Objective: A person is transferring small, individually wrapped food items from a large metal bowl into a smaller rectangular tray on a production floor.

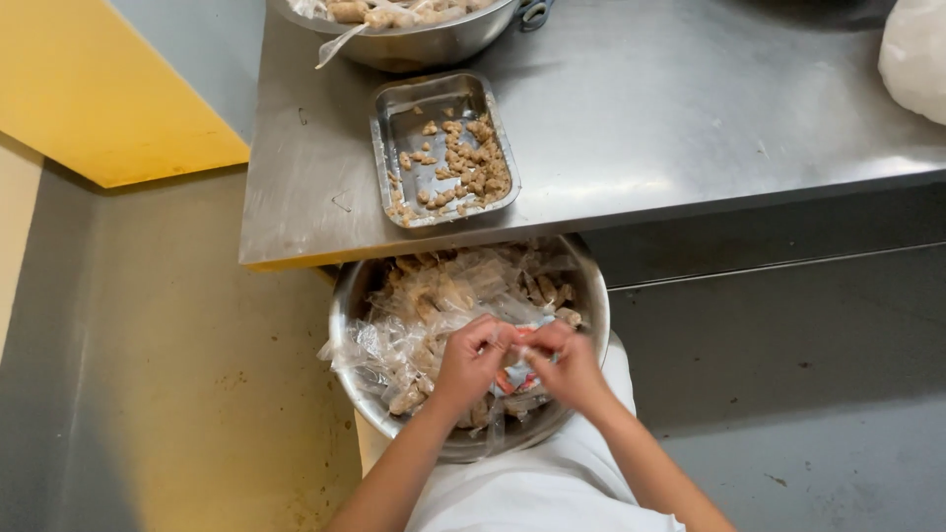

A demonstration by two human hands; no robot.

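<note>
Small wrapped packet (519, 347) pinched between left hand (471, 363) and right hand (570, 369), fingers closed on it, over steel bowl (347, 305) of clear wrappers on lap. Beyond: tray (386, 123) of brown pieces (473, 163) on steel table (670, 108).

even, soft light | glare on steel table (690, 108); hands (522, 360) slightly blurred

On my steel table (641, 128), near its front-left corner, sits a rectangular metal tray (443, 148) w/ brownish bits piled mostly along its right side. At the back edge, left of centre, a round metal bowl (424, 44) holds pale pieces & a clear wrapper hanging over its rim. Back-right corner: white plastic bag (916, 54). Yellow panel (108, 89) off to the left.
</note>
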